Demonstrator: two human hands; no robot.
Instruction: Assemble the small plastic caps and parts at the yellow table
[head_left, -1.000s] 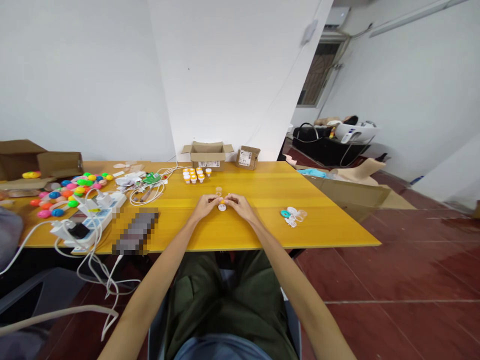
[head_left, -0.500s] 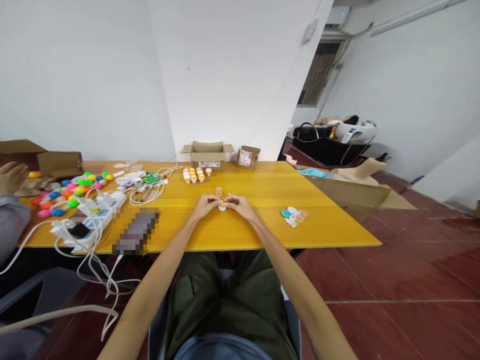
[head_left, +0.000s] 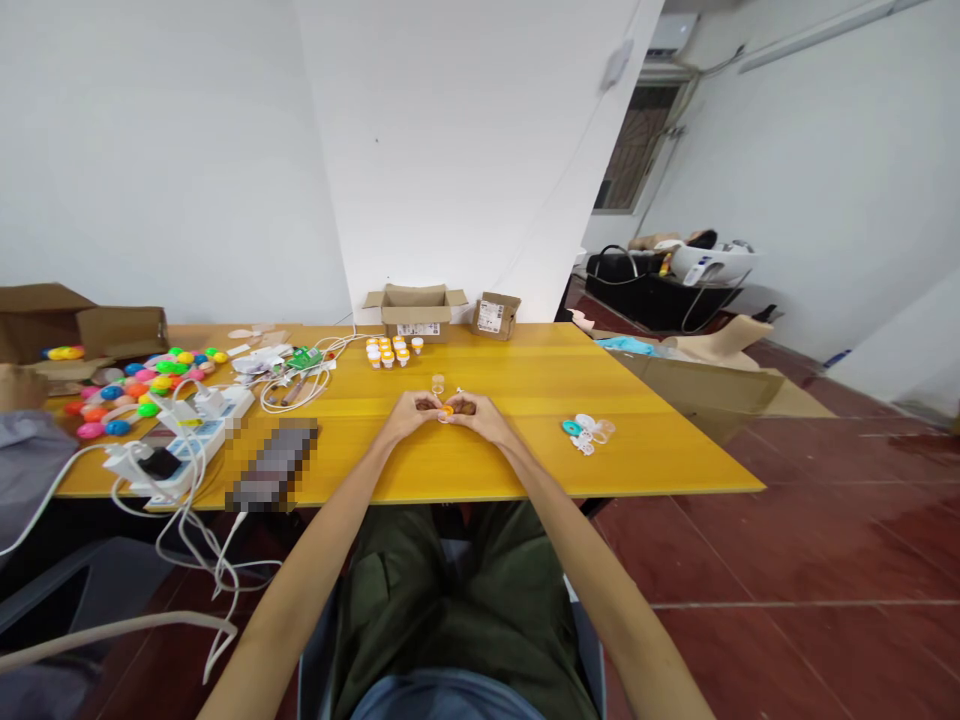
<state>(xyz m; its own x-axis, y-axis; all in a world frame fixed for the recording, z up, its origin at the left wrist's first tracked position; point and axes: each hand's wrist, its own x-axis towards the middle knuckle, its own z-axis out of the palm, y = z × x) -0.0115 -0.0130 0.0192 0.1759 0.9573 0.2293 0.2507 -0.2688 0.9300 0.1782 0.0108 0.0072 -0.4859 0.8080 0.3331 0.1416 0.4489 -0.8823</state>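
Note:
My left hand [head_left: 412, 413] and my right hand [head_left: 478, 414] meet over the middle of the table, fingers closed from both sides on a small round orange and white plastic piece [head_left: 446, 411]. Its exact kind is too small to make out. Just beyond the fingertips stands a small clear plastic cup [head_left: 438, 382]. A small white bit [head_left: 460, 391] shows by my right fingers. Farther back, several small white and orange containers [head_left: 387, 351] stand in a group.
Loose white and clear plastic parts [head_left: 592, 432] with a teal disc [head_left: 571, 428] lie at right. Two cardboard boxes [head_left: 417, 312] stand behind. At left are a power strip [head_left: 196, 440], cables, a phone [head_left: 274, 465], colourful balls [head_left: 150, 380] and another person's sleeve [head_left: 34, 460].
The piece between my fingers has tilted, showing more orange and less of its white disc. The other person's hand at far left has moved lower.

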